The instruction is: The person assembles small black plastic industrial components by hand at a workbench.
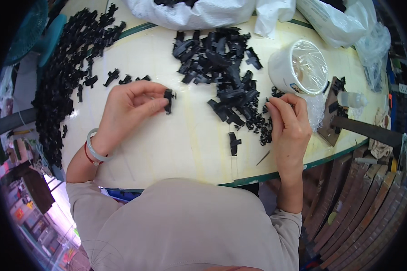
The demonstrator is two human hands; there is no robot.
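Note:
My left hand (133, 103) pinches a black plastic part (168, 101) between thumb and fingertips, held upright above the table. My right hand (290, 124) is at the edge of a pile of small black ring-like pieces (257, 123), its thumb and forefinger drawn together. Whether a small piece sits between those fingertips is too small to tell. Left of the rings, larger black plastic parts (230, 58) lie in a heap. One single black part (234, 143) rests apart, nearer to me.
Many black parts (61, 95) cover the table's left side, with a few loose ones beside them. A white bucket (280, 70) with clear plastic stands beyond my right hand. White sacks (199, 16) line the far edge. A small bottle (352, 99) is at right.

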